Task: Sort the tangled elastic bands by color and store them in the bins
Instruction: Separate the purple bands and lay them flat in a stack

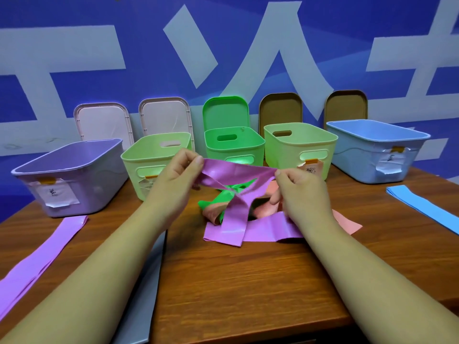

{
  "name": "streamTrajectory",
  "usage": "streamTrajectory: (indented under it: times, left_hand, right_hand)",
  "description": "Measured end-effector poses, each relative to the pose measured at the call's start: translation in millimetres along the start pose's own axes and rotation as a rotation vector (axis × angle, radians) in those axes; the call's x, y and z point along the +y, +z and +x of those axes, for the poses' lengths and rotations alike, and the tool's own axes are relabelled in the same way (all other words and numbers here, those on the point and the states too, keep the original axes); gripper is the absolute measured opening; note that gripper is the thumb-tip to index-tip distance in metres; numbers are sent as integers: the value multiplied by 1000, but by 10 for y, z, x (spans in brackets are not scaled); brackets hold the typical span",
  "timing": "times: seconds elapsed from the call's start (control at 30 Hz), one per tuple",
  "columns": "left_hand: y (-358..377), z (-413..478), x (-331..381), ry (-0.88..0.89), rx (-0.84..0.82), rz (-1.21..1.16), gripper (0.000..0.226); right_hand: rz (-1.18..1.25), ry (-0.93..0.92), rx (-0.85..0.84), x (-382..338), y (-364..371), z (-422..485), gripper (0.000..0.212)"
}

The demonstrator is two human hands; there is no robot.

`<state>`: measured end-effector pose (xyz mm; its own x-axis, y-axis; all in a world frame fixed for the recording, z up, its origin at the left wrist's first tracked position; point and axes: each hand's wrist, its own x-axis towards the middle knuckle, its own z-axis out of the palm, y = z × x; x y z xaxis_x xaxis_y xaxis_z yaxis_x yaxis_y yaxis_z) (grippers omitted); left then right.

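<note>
- L hand [181, 170] & R hand [298, 192]: each pinches the same purple band [238, 171] btwn thumb & forefinger, other fingers curled; neither holds anything else
- Purple band: upper run held taut in the air in front of the green bin [233, 145]; the rest twists down through the tangle [238, 209], crossing a green band [218, 199] & a pink band [270, 188], w/ its lower end flat on the worktop [248, 281]
- Sorted so far, not binned: purple strips [44, 252] laid out near the purple bin [82, 175]; blue strips [422, 207] near the blue bin [367, 157]
- Step in hand, prob.: freeing this purple band from the knot
- Next move calls for: finding where green loops over purple, then threading or sliding purple out gently; a hard pull would likely tighten the knot; then lay it w/ the purple strips
</note>
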<state>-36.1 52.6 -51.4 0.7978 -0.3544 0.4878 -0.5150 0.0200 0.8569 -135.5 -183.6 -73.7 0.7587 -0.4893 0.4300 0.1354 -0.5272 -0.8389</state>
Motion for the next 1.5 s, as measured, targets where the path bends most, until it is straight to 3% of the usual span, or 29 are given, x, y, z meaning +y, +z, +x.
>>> streamTrajectory:
  times: [0.37, 0.5, 0.67, 0.9, 1.07, 1.27, 1.4, 1.5]
  left_hand:
    - [69, -94, 22, 86, -210, 239, 20]
    - [68, -122, 84, -53, -344, 220, 32]
    - [9, -163, 84, -248, -476, 359, 61]
    - [56, -166, 15, -249, -555, 283, 17]
    - [73, -164, -18, -69, -522, 503, 12]
    - [238, -118, 30, 186, -455, 794, 44]
    - [415, -128, 56, 203, -445, 786, 50]
    - [474, -104, 43, 229, -440, 782, 42]
  right_hand:
    - [350, 292, -66, 36, 25, 84, 36]
    - [568, 340, 6, 86, 82, 140, 27]
    - [114, 182, 157, 137, -21, 142, 21]
    - [249, 201, 45, 69, 25, 86, 15]
    - [300, 224, -20, 18, 30, 39, 18]
    - [319, 213, -73, 11, 47, 30, 16]
    - [358, 230, -84, 51, 61, 52, 16]
    - [382, 229, -88, 67, 56, 54, 16]
